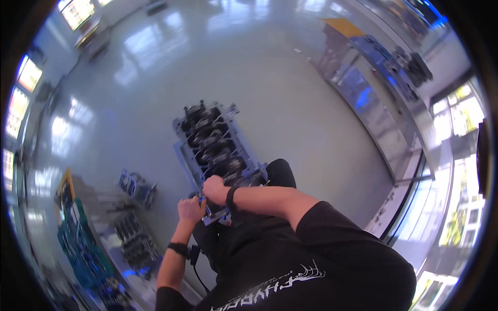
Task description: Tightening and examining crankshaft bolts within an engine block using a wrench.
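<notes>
An engine block (181, 161) stands before me with its open side up. Inside it runs a dark crankshaft (213, 151). My right hand (215, 189) is closed at the block's near end; what its fingers hold is hidden beneath them. Just left of it and lower, my left hand (191, 209) is closed too, beside a small blue-and-silver part (207, 210). Whether that part is gripped or only touched is too small to tell. Both wrists carry black bands.
To my lower left, a metal bench (106, 236) bears engine parts and a green tool tray (78, 243). Beside it sits a grey metal casting (137, 186). A long metal workbench (363, 98) with more parts stands at the right. Glossy pale floor (290, 103) surrounds the block.
</notes>
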A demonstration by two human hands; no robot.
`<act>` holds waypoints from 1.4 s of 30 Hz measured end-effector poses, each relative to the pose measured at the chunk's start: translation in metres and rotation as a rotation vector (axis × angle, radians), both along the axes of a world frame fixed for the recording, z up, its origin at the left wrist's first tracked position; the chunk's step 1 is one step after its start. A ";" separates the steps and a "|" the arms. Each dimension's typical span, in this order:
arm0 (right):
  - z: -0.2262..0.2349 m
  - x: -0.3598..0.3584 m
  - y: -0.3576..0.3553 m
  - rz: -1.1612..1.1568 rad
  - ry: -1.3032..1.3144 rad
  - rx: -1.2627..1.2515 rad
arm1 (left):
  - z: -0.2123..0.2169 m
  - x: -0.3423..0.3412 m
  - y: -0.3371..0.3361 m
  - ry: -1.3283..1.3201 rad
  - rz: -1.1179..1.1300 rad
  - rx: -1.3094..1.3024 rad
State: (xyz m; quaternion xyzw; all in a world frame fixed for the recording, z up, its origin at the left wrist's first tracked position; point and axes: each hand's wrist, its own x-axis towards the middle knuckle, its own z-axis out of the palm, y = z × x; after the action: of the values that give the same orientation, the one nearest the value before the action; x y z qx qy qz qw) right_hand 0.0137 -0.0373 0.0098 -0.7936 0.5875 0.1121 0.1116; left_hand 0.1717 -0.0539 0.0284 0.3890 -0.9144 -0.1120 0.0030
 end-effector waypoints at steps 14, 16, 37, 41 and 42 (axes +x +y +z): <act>0.009 -0.029 0.075 -0.503 -0.828 0.140 | 0.035 -0.001 0.026 0.009 0.153 0.801; 0.012 -0.035 0.080 -0.704 -1.081 0.805 | 0.027 -0.007 0.034 0.078 0.165 0.844; 0.034 -0.117 0.118 -1.094 -1.555 0.930 | 0.000 -0.062 0.006 0.401 0.117 0.481; 0.039 -0.130 0.113 -1.047 -1.428 0.878 | -0.008 -0.060 0.006 0.459 0.059 0.404; 0.040 -0.135 0.110 -1.067 -1.401 0.838 | -0.008 -0.061 0.006 0.443 0.038 0.410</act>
State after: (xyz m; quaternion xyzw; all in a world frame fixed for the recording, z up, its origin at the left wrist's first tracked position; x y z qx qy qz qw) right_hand -0.1210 0.0731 0.0498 -0.2061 0.5828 -0.2507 0.7450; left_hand 0.1106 -0.0484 0.0203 0.3645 -0.8424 -0.3763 0.1259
